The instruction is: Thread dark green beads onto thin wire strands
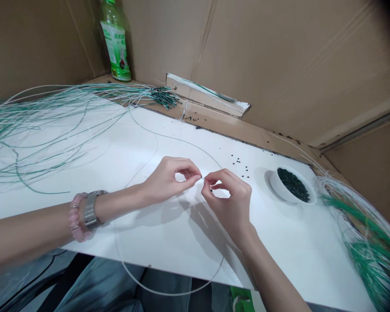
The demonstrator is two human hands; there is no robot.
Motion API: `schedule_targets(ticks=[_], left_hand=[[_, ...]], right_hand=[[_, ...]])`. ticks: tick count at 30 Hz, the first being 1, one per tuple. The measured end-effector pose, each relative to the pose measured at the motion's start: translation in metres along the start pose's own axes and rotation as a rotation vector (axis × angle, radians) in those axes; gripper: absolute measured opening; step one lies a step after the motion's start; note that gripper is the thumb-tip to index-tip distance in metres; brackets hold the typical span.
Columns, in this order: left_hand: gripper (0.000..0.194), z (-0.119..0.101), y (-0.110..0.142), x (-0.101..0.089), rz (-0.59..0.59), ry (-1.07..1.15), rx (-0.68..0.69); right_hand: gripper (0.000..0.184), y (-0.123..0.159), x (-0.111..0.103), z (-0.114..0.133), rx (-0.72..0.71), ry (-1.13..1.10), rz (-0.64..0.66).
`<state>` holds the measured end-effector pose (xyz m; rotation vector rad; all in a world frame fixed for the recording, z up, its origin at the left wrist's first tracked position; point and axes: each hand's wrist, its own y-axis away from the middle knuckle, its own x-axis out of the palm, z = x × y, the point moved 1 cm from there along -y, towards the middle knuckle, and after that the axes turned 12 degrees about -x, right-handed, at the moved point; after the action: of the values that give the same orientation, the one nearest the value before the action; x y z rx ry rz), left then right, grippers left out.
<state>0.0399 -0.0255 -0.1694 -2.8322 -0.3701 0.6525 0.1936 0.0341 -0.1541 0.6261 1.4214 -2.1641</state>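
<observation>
While both bare hands meet above a white board (185,247), the left hand (167,180) and right hand (225,201) are each closed in a light fingertip pinch, neither released nor tightly clenched. The left thumb and forefinger appear to grasp the end of a thin pale wire (182,141), whose long loop arcs across the board and hangs past its front edge. The right fingers seem to hold a tiny dark green bead (211,190) against that end, though it is too small to be sure. The wire should be light and springy, best held close to its tip. The bead looks slippery and easily dropped, suiting a fingertip pinch. To the right sits a white ceramic bowl (274,184) heaped with similar beads, with loose beads (237,161) nearby. A tangled green-and-white wire bundle (52,125) lies at the left, and another (360,229) lies at the right.
</observation>
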Motion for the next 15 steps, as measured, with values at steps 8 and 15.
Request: schedule_targets(ticks=[8, 15], left_hand=[[0.009, -0.0014, 0.0001, -0.0019, 0.005, -0.095, 0.079], [0.010, 0.0002, -0.0024, -0.0030, 0.024, -0.101, 0.054]], right_hand=[[0.015, 0.0038, 0.0022, -0.0041, -0.110, 0.036, 0.063], [0.014, 0.0020, 0.0010, -0.0048, -0.081, -0.061, 0.076]])
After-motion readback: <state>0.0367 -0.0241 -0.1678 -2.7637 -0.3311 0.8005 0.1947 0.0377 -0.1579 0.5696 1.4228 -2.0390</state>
